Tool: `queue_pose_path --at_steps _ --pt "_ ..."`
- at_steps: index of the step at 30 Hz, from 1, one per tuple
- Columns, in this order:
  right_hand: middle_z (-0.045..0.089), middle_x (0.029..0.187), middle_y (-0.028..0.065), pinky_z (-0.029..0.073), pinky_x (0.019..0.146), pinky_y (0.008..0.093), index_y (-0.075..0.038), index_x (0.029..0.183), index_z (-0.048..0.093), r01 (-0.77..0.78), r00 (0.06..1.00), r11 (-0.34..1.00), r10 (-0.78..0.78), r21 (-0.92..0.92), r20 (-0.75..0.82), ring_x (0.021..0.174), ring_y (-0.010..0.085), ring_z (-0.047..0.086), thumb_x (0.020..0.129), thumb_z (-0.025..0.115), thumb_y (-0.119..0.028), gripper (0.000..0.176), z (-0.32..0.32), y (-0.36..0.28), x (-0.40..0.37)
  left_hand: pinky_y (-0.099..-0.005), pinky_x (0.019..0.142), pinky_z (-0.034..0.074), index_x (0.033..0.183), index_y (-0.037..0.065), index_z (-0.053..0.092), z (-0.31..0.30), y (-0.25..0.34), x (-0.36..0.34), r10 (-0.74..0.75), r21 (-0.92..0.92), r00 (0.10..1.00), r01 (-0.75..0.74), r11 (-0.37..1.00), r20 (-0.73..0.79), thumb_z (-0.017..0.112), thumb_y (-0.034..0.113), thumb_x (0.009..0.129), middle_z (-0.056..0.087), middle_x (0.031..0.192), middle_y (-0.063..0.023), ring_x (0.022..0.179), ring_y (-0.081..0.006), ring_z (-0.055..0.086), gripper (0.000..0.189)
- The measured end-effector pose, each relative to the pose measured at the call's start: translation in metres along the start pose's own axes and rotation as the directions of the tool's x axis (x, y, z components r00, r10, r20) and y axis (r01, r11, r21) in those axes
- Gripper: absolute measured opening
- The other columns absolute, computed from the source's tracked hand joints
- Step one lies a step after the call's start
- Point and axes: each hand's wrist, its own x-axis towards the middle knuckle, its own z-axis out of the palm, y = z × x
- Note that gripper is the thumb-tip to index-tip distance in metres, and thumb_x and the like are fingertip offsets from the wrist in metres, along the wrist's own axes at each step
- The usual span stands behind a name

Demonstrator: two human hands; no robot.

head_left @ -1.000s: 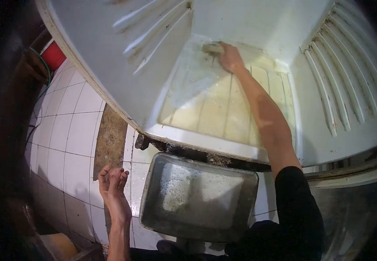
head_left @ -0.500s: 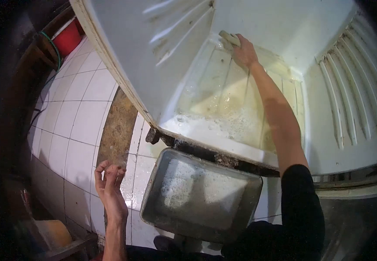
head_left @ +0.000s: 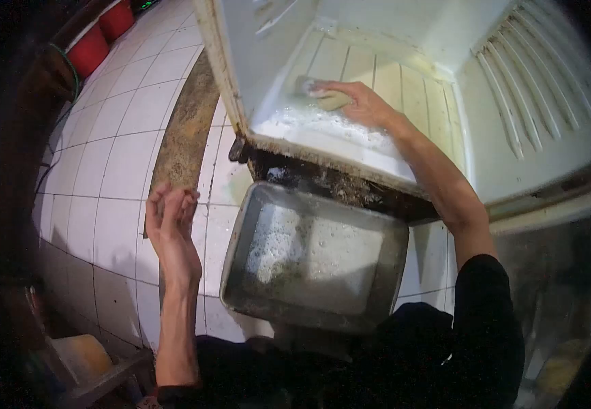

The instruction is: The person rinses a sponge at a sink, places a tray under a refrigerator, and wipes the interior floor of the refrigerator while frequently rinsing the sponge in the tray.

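Note:
My right hand (head_left: 357,102) is shut on a beige, foamy sponge (head_left: 334,100). It presses the sponge against the wet, soapy floor of a white refrigerator interior (head_left: 391,85), near the left wall and front lip. Suds and pooled water lie around it. Held up over the tiles, my left hand (head_left: 175,218) is empty, its fingers loosely curled and a little apart. A grey basin (head_left: 235,262) of sudsy water stands below the refrigerator's rusty front edge (head_left: 336,174), between my two arms.
Ribbed walls (head_left: 513,88) rise on the right of the interior. White floor tiles (head_left: 122,163) and a brown worn strip (head_left: 185,129) run along the left. Red buckets (head_left: 89,51) stand at the far left. A yellowish container (head_left: 84,354) is at the lower left.
My right hand has drawn the sponge from the back left corner toward the front lip. The view has tilted, so the basin appears higher. My left hand stays raised and loosely curled.

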Motion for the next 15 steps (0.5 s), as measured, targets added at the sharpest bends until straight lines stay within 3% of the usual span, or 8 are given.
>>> queue_pose_path --at_steps 1,2,5,6,7,9,13,15 --pt "0.061 0.128 0.0106 0.043 0.104 0.0437 -0.012 0.133 0.054 -0.081 0.996 0.994 0.078 0.073 0.047 0.118 0.0283 0.057 0.08 0.058 -0.012 0.053 0.004 -0.028 -0.009 -0.0296 0.096 0.044 0.122 0.002 0.043 -0.004 0.004 -0.002 0.035 -0.02 0.999 -0.035 0.999 0.006 0.06 0.018 0.092 0.06 0.103 -0.0104 0.095 -0.0151 0.059 0.038" --pt "0.061 0.128 0.0116 0.043 0.104 0.0422 -0.011 0.131 0.055 0.001 0.998 0.984 -0.011 0.176 0.06 0.117 0.0284 0.057 0.081 0.054 -0.012 0.051 0.007 -0.036 -0.02 -0.0298 0.096 0.043 0.123 0.002 0.044 -0.009 0.009 -0.003 0.04 -0.022 0.999 -0.04 0.999 -0.015 0.061 0.019 0.091 0.061 0.102 -0.0095 0.094 -0.0153 0.059 0.04" --pt "0.061 0.128 0.0122 0.042 0.105 0.0432 -0.009 0.13 0.057 -0.121 0.993 0.978 0.116 0.171 0.035 0.117 0.029 0.057 0.076 0.05 -0.008 0.055 0.013 -0.096 -0.051 -0.0303 0.095 0.043 0.124 0.002 0.044 -0.024 0.023 -0.013 0.117 0.04 0.993 -0.115 0.993 -0.036 0.061 0.019 0.091 0.062 0.101 -0.0088 0.096 -0.0164 0.06 0.042" --pt "0.06 0.128 0.0127 0.041 0.106 0.0455 -0.008 0.128 0.058 -0.152 0.987 0.977 0.143 0.151 0.072 0.118 0.0305 0.057 0.079 0.053 -0.011 0.049 0.012 -0.105 -0.062 -0.031 0.095 0.043 0.125 0.002 0.044 -0.028 0.029 -0.017 0.111 0.029 0.993 -0.109 0.994 -0.051 0.062 0.019 0.09 0.063 0.099 -0.0091 0.097 -0.0172 0.061 0.042" --pt "0.06 0.128 0.0127 0.041 0.106 0.0455 -0.008 0.128 0.058 -0.141 0.989 0.98 0.133 0.142 0.064 0.118 0.0305 0.057 0.079 0.053 -0.011 0.049 0.017 -0.114 -0.068 -0.031 0.095 0.043 0.125 0.002 0.044 -0.032 0.034 -0.019 0.125 0.022 0.991 -0.124 0.992 -0.048 0.062 0.019 0.09 0.063 0.099 -0.0091 0.097 -0.0172 0.061 0.042" --pt "0.061 0.127 0.0105 0.038 0.109 0.0416 -0.01 0.126 0.058 0.073 0.993 0.984 -0.087 0.166 0.079 0.119 0.0292 0.057 0.065 0.05 -0.012 0.062 0.033 -0.132 -0.085 -0.0328 0.097 0.043 0.125 0.002 0.044 -0.039 0.04 -0.025 0.155 0.003 0.987 -0.155 0.988 -0.035 0.062 0.018 0.09 0.063 0.1 -0.0101 0.099 -0.0178 0.061 0.043" --pt "0.061 0.128 0.0102 0.038 0.11 0.0415 -0.01 0.124 0.059 0.011 0.999 0.993 -0.015 0.118 0.04 0.12 0.0293 0.056 0.068 0.052 -0.01 0.057 0.026 -0.173 -0.101 -0.0367 0.099 0.044 0.134 0.0 0.038 -0.036 0.047 -0.033 0.184 0.056 0.983 -0.184 0.981 0.011 0.05 0.018 0.095 0.057 0.117 -0.0149 0.106 -0.0225 0.057 0.044" --pt "0.06 0.129 0.0111 0.039 0.108 0.0405 -0.01 0.125 0.059 -0.049 0.979 0.998 0.056 0.04 -0.197 0.121 0.0291 0.055 0.073 0.054 -0.007 0.052 0.005 -0.165 -0.105 -0.0349 0.098 0.044 0.125 0.002 0.044 -0.034 0.048 -0.034 0.19 -0.001 0.981 -0.19 0.982 -0.024 0.062 0.017 0.091 0.061 0.105 -0.0113 0.096 -0.0172 0.06 0.041"
